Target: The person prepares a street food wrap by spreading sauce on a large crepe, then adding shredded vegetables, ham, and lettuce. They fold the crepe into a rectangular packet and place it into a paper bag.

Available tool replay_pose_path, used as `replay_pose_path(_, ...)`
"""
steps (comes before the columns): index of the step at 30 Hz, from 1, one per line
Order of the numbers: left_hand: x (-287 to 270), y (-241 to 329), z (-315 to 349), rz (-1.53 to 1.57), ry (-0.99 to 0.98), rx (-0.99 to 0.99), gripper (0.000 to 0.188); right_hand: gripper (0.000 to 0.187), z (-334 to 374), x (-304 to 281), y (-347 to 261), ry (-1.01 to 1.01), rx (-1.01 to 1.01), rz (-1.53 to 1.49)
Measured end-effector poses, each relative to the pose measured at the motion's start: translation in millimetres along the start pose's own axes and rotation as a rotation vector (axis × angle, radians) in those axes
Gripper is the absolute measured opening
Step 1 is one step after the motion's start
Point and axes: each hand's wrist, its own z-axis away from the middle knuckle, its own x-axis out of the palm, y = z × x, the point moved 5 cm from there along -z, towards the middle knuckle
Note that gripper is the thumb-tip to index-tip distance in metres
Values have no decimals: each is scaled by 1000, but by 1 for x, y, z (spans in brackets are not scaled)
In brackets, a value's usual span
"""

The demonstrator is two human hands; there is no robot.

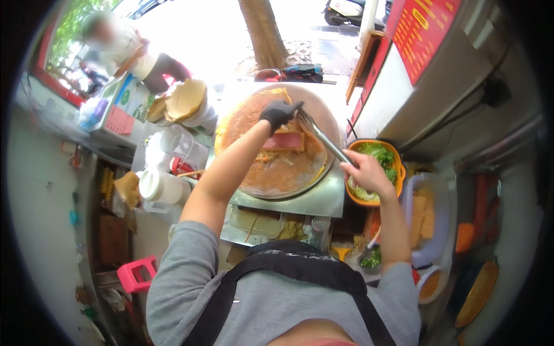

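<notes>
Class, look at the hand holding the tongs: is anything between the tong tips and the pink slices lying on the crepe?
Nothing visible blocks them. The right hand holds the metal tongs, whose tips sit just beside the pink slices on the crepe. The gloved left hand rests right above the slices, next to the tips, not between them.

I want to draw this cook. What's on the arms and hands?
The left hand wears a black glove. The right hand is bare. Both arms have short grey sleeves ending above the elbow, bare below. Black apron straps cross the back.
</notes>
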Motion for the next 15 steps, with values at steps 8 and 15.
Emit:
replay_pose_path(8, -3, -14, -5, 0, 128, -50, 30, 34, -2, -9, 2, -144, 37, -76)
replay_pose_path(15, -18, -49, 6, 284, 117, -136, 24, 32, -33, -56, 58, -217, 277, -328)
